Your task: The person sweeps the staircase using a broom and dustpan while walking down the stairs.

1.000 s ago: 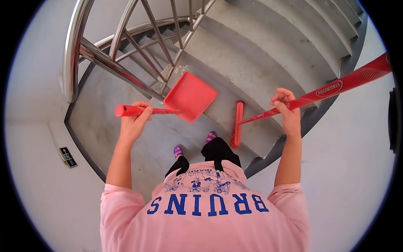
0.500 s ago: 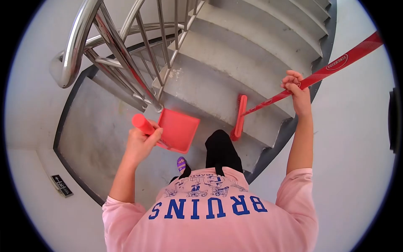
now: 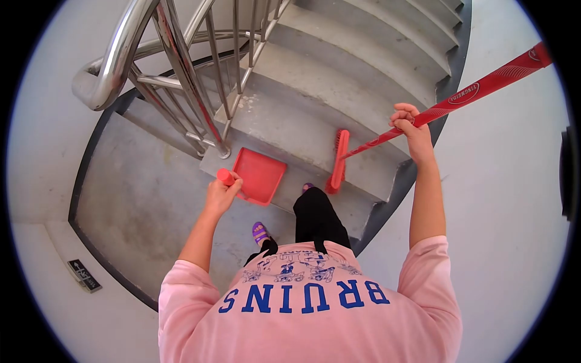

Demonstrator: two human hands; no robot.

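My left hand (image 3: 225,193) is closed round the upright handle of a red dustpan (image 3: 261,175). The pan lies below that hand, near the foot of the railing, with its flat inside facing up and no debris that I can make out. My right hand (image 3: 413,133) grips the long red handle of a broom (image 3: 341,160), which slants from the upper right down to the stairs. The broom's red head rests at a step, to the right of the dustpan, and the two are apart.
Grey concrete stairs (image 3: 339,78) curve up to the right. A steel railing (image 3: 181,66) stands at the left, close to the dustpan. White walls (image 3: 502,212) with a dark skirting band border the steps. My feet in purple sandals (image 3: 260,233) are on the landing and lowest step.
My left hand has moved right and the dustpan handle stands more upright. My right hand and the broom have shifted slightly left. One foot now shows on the step.
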